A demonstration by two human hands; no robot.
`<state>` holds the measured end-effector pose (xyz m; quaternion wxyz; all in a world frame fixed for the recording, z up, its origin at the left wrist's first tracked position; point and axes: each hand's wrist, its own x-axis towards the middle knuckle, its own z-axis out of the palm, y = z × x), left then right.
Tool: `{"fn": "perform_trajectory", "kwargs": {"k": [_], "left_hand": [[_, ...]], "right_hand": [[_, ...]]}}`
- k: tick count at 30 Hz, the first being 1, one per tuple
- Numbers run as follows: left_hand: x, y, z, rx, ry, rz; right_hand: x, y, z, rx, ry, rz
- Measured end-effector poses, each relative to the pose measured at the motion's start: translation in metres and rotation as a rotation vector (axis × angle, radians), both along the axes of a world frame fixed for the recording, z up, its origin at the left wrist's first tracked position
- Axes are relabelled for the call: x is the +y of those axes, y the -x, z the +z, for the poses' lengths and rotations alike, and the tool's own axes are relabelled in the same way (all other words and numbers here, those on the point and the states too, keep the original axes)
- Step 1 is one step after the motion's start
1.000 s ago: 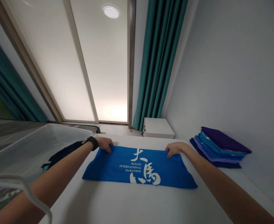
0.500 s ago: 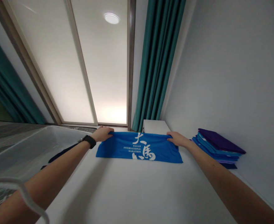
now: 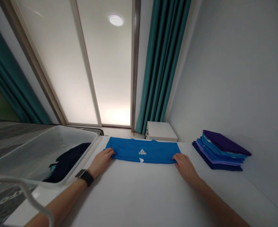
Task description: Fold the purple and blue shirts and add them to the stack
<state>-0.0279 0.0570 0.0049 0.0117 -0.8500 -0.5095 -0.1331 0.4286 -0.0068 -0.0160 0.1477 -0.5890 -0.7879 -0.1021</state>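
The blue shirt [image 3: 129,150] has come down since half a second ago: it was held up by its far edge with the marathon lettering showing, and now it lies folded in a wide band along the far side of the white table [image 3: 139,192], a small PEAK logo uppermost. Both hands have shifted from that far edge to the near corners. From where I stand, the left hand [image 3: 103,159] is loosely curled, fingertips on the shirt's near-left corner; whether it pinches the cloth I can't tell. The right hand [image 3: 185,165] sits at the near-right corner, fingers bent over the edge, and again I can't make out how firmly they close. A black watch [image 3: 85,177] circles the left wrist.

Over to the right, near the wall, a stack of folded clothes [image 3: 224,153] in purples and blues leans a little, dark purple on top. On the left, a translucent tub [image 3: 68,135] holds some dark garments [image 3: 70,162]. Beyond the table stands a low white cabinet [image 3: 161,130], just beside a teal curtain [image 3: 164,63].
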Motion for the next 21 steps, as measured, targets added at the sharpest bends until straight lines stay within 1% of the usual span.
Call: {"fn": "perform_trajectory", "kwargs": {"k": [2,3,5,10,12,15,18,21], "left_hand": [[-0.009,0.004,-0.014,-0.046,-0.004,0.018],[-0.012,0.005,-0.018,-0.069,-0.006,0.027],[-0.017,0.006,-0.019,-0.099,0.003,0.041],[-0.032,0.007,-0.012,-0.070,0.021,0.034],[-0.040,0.008,-0.008,-0.024,-0.005,0.022],[-0.050,0.002,0.002,0.040,-0.056,0.028],[-0.052,-0.015,0.011,0.069,-0.080,0.004],[-0.046,-0.044,0.011,0.054,-0.088,-0.046]], "right_hand": [[-0.012,0.001,-0.016,0.044,-0.018,-0.028],[-0.015,0.001,-0.020,0.062,-0.027,-0.039],[-0.018,0.001,-0.022,0.076,-0.041,-0.049],[-0.030,0.003,-0.016,0.031,-0.055,-0.035],[-0.038,0.004,-0.012,0.012,-0.043,-0.021],[-0.044,0.007,-0.002,-0.011,-0.011,-0.017],[-0.041,0.018,0.009,-0.027,0.011,-0.038],[-0.026,0.039,0.013,-0.010,0.014,-0.029]]}}
